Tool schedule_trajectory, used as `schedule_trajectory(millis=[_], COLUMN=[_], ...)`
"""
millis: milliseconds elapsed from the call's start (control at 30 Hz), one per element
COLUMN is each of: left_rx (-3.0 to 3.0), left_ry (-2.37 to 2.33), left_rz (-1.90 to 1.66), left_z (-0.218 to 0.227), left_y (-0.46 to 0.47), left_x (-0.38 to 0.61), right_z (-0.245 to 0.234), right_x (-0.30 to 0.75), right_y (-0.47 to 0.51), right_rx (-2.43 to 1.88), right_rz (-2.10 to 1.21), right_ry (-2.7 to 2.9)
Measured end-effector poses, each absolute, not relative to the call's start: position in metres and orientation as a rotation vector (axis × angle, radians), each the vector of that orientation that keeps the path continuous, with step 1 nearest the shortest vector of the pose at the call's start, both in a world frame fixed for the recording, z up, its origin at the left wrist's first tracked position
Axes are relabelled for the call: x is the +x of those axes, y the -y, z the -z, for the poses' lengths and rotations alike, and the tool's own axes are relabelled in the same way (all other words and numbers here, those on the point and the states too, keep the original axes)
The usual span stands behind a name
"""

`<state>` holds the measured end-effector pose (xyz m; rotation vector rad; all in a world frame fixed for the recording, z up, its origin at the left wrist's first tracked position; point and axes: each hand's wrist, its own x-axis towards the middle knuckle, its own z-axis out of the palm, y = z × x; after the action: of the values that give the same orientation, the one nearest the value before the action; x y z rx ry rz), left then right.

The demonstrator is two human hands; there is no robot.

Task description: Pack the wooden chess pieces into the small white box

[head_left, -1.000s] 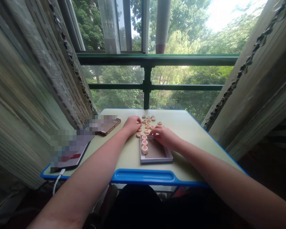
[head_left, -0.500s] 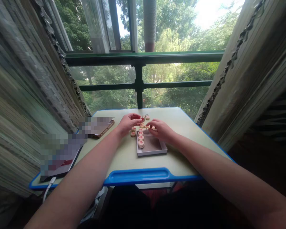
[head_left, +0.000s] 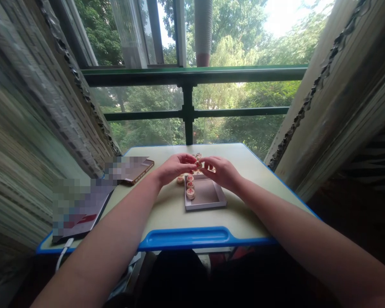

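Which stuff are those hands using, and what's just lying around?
Being used:
round pieces with red characters
shallow open box, some pieces inside

Probably just lying around:
brown-edged tray, untouched
flat device, partly pixelated
white cable

From my end I can read red Chinese characters inside the white tray (head_left: 205, 208): 帥 on the farthest piece (head_left: 190, 178), 炮 on the middle piece (head_left: 190, 185), what looks like 车 on the nearest piece (head_left: 190, 193). A fourth piece (head_left: 198, 164) carries red marking I can't make out; printing along the brown-sided box (head_left: 143, 172) is too small.
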<state>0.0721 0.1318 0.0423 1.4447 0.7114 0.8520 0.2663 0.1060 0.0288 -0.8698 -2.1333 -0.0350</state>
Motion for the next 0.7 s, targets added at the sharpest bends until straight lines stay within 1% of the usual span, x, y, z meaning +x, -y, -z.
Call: schedule_trajectory(millis=[100,167,300,367,467,700], left_rx=[1.421,1.391,1.427,1.524,1.716,2.121], left_ry=[-0.718,-0.770,-0.927,-0.977,-1.032,-1.338], left_rz=[-0.840,-0.896,-1.037,-0.984,-0.840,-0.944], left_z=[-0.043,-0.042,-0.041,-0.042,-0.040,-0.027], left_y=[-0.133,-0.136,-0.141,-0.140,-0.138,-0.139], left_x=[0.072,0.071,0.068,0.065,0.064,0.066], right_z=[-0.034,-0.041,-0.054,-0.056,-0.056,-0.058], right_x=[0.267,0.269,0.274,0.275,0.273,0.269], right_y=[-0.102,-0.098,-0.090,-0.088,-0.086,-0.084], right_rx=[-0.923,-0.986,-1.085,-1.125,-1.134,-1.100], right_rz=[-0.008,-0.064,-0.304,-0.385,-0.415,-0.497], right_ry=[2.128,2.191,2.548,2.655,2.718,2.790])
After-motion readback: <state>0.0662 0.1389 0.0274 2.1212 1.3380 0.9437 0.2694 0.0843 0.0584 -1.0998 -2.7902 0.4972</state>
